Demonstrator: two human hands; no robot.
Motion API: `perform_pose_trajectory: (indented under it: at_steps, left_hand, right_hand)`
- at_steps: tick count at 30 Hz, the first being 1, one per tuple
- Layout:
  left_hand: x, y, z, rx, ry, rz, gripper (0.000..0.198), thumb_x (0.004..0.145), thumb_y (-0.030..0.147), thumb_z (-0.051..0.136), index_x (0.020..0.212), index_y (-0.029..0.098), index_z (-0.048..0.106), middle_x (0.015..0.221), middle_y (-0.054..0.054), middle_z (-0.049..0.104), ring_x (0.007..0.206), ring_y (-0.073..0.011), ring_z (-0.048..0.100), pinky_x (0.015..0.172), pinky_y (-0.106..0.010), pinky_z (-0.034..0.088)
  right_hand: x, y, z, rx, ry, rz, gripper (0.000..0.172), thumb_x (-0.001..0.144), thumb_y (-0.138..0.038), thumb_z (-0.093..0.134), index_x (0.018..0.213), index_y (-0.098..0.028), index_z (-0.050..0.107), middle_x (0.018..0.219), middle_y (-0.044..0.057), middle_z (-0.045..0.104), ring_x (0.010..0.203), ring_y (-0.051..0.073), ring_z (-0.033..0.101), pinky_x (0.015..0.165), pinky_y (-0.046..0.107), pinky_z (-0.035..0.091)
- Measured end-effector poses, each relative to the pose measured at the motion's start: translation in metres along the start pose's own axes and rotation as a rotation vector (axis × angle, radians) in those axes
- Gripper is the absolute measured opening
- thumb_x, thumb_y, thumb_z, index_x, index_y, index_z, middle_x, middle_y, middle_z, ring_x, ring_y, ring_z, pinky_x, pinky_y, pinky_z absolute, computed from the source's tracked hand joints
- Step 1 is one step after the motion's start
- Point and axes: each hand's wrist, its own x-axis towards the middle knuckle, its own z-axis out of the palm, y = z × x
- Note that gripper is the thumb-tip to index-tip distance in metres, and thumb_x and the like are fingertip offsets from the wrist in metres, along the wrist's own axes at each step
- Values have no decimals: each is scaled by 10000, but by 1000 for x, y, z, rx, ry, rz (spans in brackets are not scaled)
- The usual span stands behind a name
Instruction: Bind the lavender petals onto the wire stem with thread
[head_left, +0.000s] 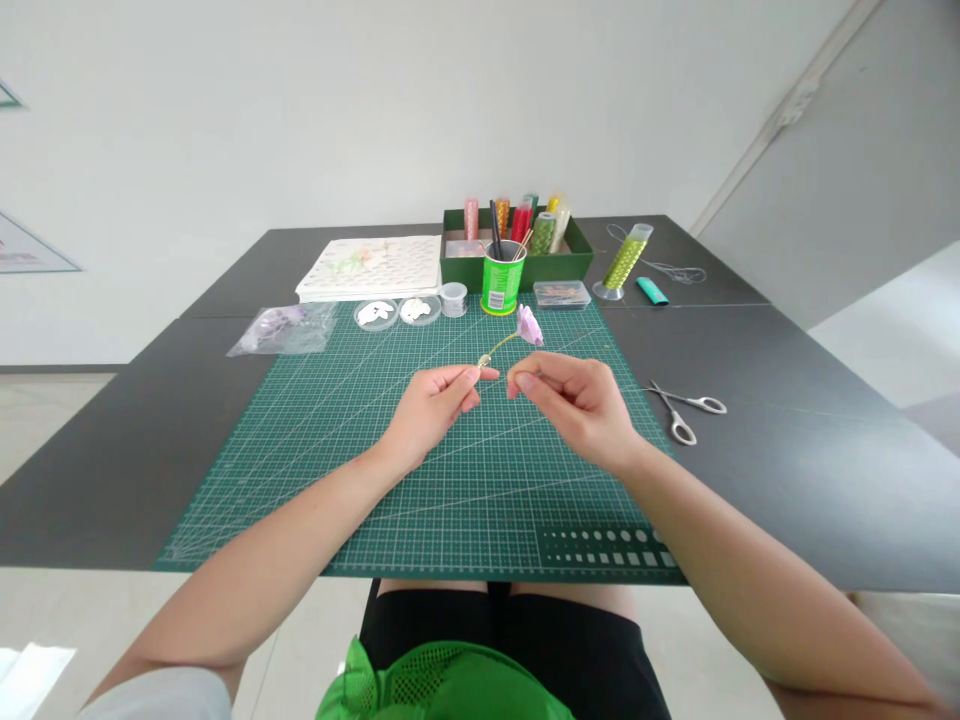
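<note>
Purple flower (529,325) already on its wire stem (499,349), up over the green mat (337,450). Left hand (431,410) pinches the stem end. Right hand (581,400) is pinched shut just beside it, contents too small to tell. Stem probably unfinished; scissors (686,408) idle.

mat (315,470) open, scissors (684,408) right, cup (502,280) ahead

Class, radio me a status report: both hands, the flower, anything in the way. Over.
Left hand pinching wire stem; right hand pinched shut beside it. Purple flower up over green cutting mat. Scissors right of mat, apart from hands.
</note>
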Motion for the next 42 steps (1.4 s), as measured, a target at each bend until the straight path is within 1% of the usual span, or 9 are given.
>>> perform_pose_trajectory:
  at_steps: [4,9,14,21,27,32,36,39,42]
  left_hand:
    - [0,-3,1,219,-124,-3,384,973,357,513,703,155,697,584,27,512,487,-84,362,493,-221,275]
    - [-2,-7,1,332,-330,-51,375,986,397,491,1001,174,792,611,25,533,494,-109,405,485,-224,292]
    - [-6,-7,3,385,-510,-91,342,964,368,529,965,173,809,616,8,557,516,-120,434,491,-228,311]
    - [-15,5,9,413,-665,-135,306,948,284,514,985,157,790,647,23,546,519,-101,383,490,-225,297]
    - [-21,10,6,390,-686,-128,373,1004,380,471,977,160,771,647,28,494,513,-91,340,479,-224,269]
    - [-22,17,-1,390,-652,-73,379,1021,415,470,929,181,753,636,33,498,503,-85,354,470,-213,277]
    - [-20,23,-8,381,-541,24,365,1023,411,485,913,183,748,609,35,520,522,-91,439,501,-204,338]
    - [-16,22,-12,346,-333,167,359,1030,395,477,904,176,731,573,42,492,506,-92,436,509,-209,350]
    - [-11,17,-15,313,-62,308,331,1031,362,485,892,172,718,553,47,470,487,-92,413,503,-220,338]
  right_hand:
    - [0,-12,-13,126,26,9,290,950,-392,617,786,-201,762,496,-33,436,439,82,290,452,283,206]
    - [5,-11,-35,173,8,38,257,935,-394,647,906,-214,829,535,-13,530,467,89,362,472,282,263]
    - [12,-2,-41,158,-123,7,246,919,-390,671,945,-221,849,637,22,647,567,127,508,510,285,340]
    - [20,26,-27,199,-192,60,309,956,-375,635,1039,-134,809,533,-41,514,468,64,289,446,253,209]
    - [25,43,-25,192,-236,89,318,964,-368,616,1038,-109,786,534,-65,461,472,58,271,453,246,202]
    - [26,50,-26,177,-261,135,349,963,-384,600,1047,-97,780,532,-70,440,478,60,268,469,250,194]
    - [28,60,-26,104,-284,171,384,949,-423,606,1033,-97,791,554,-49,485,501,72,311,504,256,239]
    - [29,68,-26,107,-284,181,383,908,-455,656,986,-108,799,602,-22,545,541,86,376,530,257,284]
    - [29,68,-27,131,-283,196,378,928,-444,634,1010,-112,793,531,-63,421,501,75,296,493,248,221]
